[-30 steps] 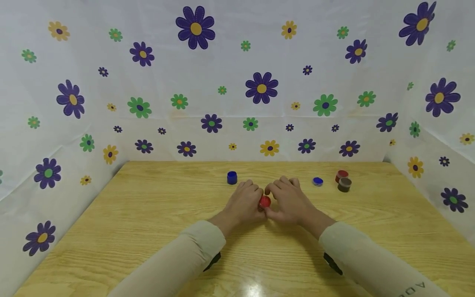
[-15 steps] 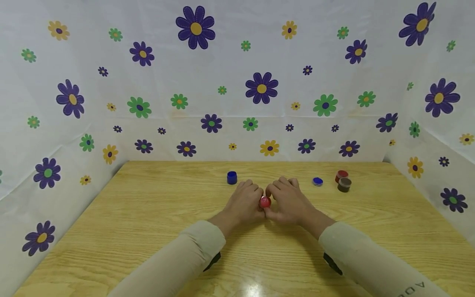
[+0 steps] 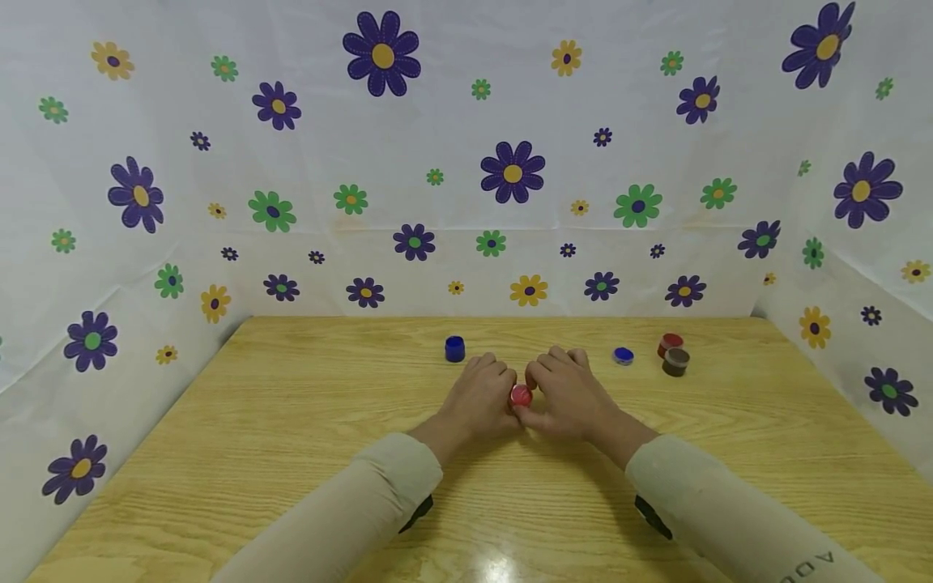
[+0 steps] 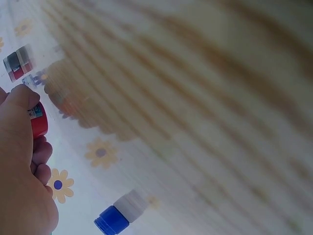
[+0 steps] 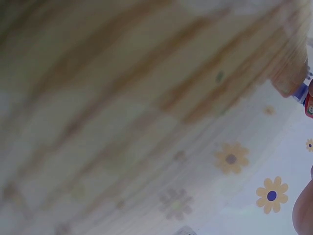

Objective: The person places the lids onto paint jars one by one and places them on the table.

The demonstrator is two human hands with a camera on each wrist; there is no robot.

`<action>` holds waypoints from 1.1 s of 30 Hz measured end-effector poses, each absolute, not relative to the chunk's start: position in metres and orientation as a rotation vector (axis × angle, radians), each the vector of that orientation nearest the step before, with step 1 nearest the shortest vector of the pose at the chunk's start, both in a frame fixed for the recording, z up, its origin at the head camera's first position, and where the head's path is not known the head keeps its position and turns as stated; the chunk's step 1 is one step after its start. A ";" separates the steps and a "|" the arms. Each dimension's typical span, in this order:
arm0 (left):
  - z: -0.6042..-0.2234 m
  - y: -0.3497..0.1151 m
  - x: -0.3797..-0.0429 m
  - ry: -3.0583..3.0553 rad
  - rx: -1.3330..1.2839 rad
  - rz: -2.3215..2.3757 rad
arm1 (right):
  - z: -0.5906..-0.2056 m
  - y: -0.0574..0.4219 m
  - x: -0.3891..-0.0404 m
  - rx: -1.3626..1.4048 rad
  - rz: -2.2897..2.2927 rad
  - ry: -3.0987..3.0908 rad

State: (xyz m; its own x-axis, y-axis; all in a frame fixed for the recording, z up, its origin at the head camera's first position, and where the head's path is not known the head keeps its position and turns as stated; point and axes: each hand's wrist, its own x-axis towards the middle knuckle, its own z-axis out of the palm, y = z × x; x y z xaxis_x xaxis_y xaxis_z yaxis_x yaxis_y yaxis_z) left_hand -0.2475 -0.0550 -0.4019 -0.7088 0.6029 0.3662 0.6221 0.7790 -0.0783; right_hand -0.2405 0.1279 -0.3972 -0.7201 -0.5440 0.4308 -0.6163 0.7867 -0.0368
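Near the table's middle, both hands meet around a small red paint jar (image 3: 521, 396). My left hand (image 3: 477, 397) grips its left side. The thumb and index finger of my right hand (image 3: 568, 397) curl round its right side, at the top. In the left wrist view the red jar (image 4: 40, 120), with a printed label, shows beside the left thumb. Only a piece of the red jar (image 5: 309, 106) shows at the right wrist view's edge. Much of the jar's body is hidden by the fingers. Behind the left hand stands a blue paint jar (image 3: 455, 349).
On the right of the wooden table (image 3: 291, 389), a blue lid (image 3: 623, 356) lies flat. Beyond it stand another red jar (image 3: 670, 345) and a dark brown jar (image 3: 675, 363), close together. A white flowered cloth (image 3: 328, 162) rises along the table's back and sides.
My right fingers have shifted slightly about the top of the red jar, and its top now looks paler. The left hand and the other jars have kept their places.
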 end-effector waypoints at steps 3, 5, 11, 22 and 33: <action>-0.401 -0.055 -0.247 -2.611 -0.936 -0.077 | -0.397 0.128 -0.241 0.874 0.252 -2.588; -0.400 -0.055 -0.246 -2.621 -0.939 -0.083 | -0.397 0.128 -0.241 0.874 0.257 -2.599; -0.401 -0.055 -0.246 -2.634 -0.932 -0.067 | -0.397 0.128 -0.242 0.860 0.260 -2.633; -0.401 -0.055 -0.246 -2.622 -0.919 -0.102 | -0.396 0.132 -0.241 0.940 0.359 -2.621; -0.400 -0.056 -0.246 -2.626 -0.928 -0.126 | -0.398 0.131 -0.243 1.000 0.370 -2.617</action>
State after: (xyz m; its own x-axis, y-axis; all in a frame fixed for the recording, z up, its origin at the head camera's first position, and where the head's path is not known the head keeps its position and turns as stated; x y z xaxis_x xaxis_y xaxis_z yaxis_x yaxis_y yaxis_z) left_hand -0.2459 -0.0555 -0.4002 -0.7232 0.5923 0.3554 0.6235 0.7812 -0.0332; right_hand -0.2428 0.1309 -0.3981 -0.7064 -0.5983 0.3781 -0.6797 0.7225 -0.1267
